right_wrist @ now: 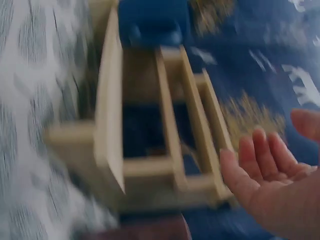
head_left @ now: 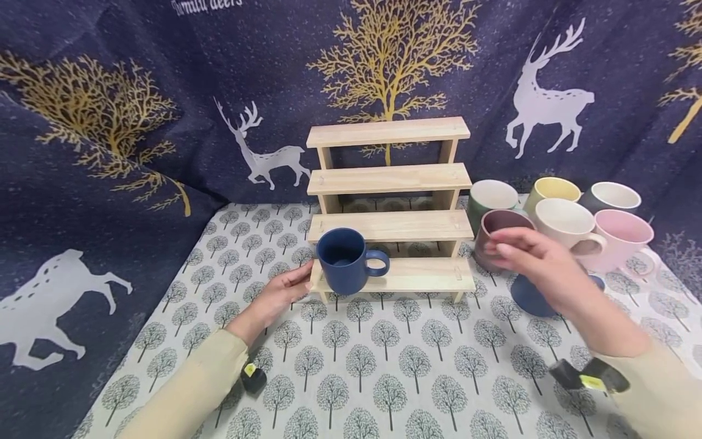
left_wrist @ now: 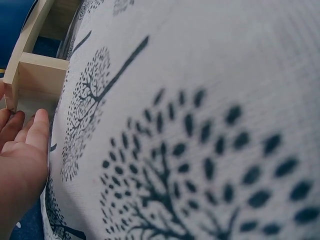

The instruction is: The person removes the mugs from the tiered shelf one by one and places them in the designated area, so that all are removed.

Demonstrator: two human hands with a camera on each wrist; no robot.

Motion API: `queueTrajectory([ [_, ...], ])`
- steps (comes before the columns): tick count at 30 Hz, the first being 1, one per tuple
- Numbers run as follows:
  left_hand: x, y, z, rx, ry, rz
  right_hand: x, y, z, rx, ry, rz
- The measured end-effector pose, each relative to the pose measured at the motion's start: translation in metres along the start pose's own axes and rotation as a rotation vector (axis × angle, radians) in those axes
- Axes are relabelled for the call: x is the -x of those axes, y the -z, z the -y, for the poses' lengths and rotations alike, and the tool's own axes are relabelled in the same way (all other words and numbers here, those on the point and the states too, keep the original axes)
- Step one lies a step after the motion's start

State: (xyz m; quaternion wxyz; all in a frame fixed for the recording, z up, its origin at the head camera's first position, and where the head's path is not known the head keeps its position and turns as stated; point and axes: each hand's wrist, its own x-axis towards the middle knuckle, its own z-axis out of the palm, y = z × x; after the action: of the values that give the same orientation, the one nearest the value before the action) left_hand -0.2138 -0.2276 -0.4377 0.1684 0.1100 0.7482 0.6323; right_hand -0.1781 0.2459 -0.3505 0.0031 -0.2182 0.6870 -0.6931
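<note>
A navy blue mug (head_left: 345,265) stands at the left end of the lowest board of a stepped wooden shelf (head_left: 392,227), its handle facing right. At that board's left end, my left hand (head_left: 276,296) holds the edge; in the left wrist view its fingers (left_wrist: 37,132) lie under the wood, with the thumb mostly out of frame. My right hand (head_left: 540,259), holding nothing, hovers with loosely bent fingers in front of a maroon mug (head_left: 484,247) and a cream mug (head_left: 565,218). Below it another blue object (head_left: 531,299) is partly hidden by the hand and wrist.
Right of the shelf stand more mugs: green (head_left: 476,210), yellow (head_left: 556,186), dark grey with a white inside (head_left: 614,194) and pink (head_left: 616,244). A tree-print cloth (head_left: 384,366) covers the table. Behind hangs a dark blue curtain (head_left: 263,73) with deer and trees.
</note>
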Motion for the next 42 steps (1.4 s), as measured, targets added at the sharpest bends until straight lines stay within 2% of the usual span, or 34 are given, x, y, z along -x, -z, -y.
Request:
queueTrajectory([
  [3,0.0,0.0,-0.001,-0.007,0.004,-0.006,-0.012,-0.027,-0.002,0.104,-0.103,-0.01],
  [7,0.0,0.0,-0.003,-0.008,0.003,-0.001,-0.027,-0.058,-0.006,0.219,-0.19,0.013],
  [14,-0.001,-0.001,-0.002,-0.014,0.009,-0.001,-0.048,-0.101,-0.021,0.248,-0.274,0.054],
  [22,-0.001,-0.002,0.0,0.001,0.003,0.003,-0.064,-0.125,-0.037,0.262,-0.261,0.053],
  [30,-0.001,-0.001,0.002,0.004,-0.006,-0.004,-0.069,-0.142,-0.047,0.268,-0.235,0.032],
  [34,-0.001,-0.001,0.002,0.007,-0.007,-0.001,-0.07,-0.147,-0.049,0.272,-0.221,0.007],
  [38,-0.001,-0.001,0.001,0.001,-0.007,-0.003,-0.072,-0.15,-0.049,0.326,-0.192,-0.025],
  [42,-0.001,-0.001,0.001,0.004,-0.002,-0.004,-0.073,-0.152,-0.05,0.345,-0.196,-0.049],
])
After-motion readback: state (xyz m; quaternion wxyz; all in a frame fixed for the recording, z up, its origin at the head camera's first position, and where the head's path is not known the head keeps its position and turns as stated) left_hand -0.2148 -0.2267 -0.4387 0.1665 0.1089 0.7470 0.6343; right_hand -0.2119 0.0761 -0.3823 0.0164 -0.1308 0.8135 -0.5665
